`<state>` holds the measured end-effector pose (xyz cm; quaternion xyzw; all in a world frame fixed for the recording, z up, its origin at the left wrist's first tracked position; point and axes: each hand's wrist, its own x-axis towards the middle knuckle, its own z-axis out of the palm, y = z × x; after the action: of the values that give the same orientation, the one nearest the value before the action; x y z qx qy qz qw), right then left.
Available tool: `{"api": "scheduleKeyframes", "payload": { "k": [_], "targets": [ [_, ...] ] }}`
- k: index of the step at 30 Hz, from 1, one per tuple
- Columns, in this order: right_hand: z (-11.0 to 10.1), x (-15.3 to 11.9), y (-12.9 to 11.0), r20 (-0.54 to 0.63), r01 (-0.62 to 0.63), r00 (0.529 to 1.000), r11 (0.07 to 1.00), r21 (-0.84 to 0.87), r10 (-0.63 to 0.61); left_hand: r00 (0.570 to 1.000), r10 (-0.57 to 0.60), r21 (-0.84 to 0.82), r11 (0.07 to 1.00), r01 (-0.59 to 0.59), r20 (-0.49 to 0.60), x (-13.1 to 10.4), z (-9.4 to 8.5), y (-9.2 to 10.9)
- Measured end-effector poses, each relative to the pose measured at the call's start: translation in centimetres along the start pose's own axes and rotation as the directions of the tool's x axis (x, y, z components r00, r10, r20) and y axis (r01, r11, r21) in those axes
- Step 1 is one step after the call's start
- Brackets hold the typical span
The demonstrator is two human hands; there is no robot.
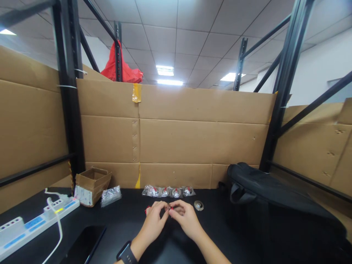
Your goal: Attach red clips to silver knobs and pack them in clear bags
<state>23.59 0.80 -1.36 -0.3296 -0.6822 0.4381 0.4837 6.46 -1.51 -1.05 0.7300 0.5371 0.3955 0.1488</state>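
Above the black tabletop my left hand (154, 219) and my right hand (184, 217) meet fingertip to fingertip. Between them they pinch a small metal part (168, 207), with a bit of red showing by the right fingers; its exact kind is too small to make out. A red piece (147, 209) peeks out at the outer side of my left hand, mostly hidden by the fingers. Just right of my right hand lies a round metal disc (198, 205) with a hole in its middle. Behind the hands, several clear-bagged round metal parts with red pieces (165, 191) sit in a row.
An open cardboard box (93, 185) and a crumpled clear plastic bag (111, 195) stand at back left. Nearer are a white power strip (41, 223) with a cable and a dark phone (85, 244). A large black bag (275, 209) fills the right. Cardboard walls (203, 141) enclose the table.
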Motion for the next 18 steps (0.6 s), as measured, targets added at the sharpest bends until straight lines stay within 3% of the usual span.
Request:
{"api": "scheduleKeyframes", "payload": {
  "k": [3, 9, 14, 18],
  "targets": [
    [-0.3, 0.1, 0.2, -0.006, 0.018, 1.000, 1.000, -0.006, -0.018, 1.000, 0.007, -0.019, 1.000, -0.007, 0.001, 0.0, -0.4, 0.3],
    [-0.6, 0.0, 0.0, -0.040, 0.109, 0.991, 0.956, -0.273, -0.124, 1.000, -0.001, 0.015, 1.000, 0.001, 0.013, -0.2, -0.7, 0.7],
    [-0.8, -0.3, -0.6, 0.025, 0.179, 0.982, 0.889, -0.422, -0.186, 0.999, -0.012, -0.030, 0.999, 0.011, -0.029, -0.1, -1.1, 0.6],
    [-0.9, -0.5, -0.7, 0.087, 0.235, 0.971, 0.850, -0.472, -0.220, 0.992, 0.078, 0.026, 0.996, -0.081, 0.095, -0.3, -1.2, 0.6]
  ]
}}
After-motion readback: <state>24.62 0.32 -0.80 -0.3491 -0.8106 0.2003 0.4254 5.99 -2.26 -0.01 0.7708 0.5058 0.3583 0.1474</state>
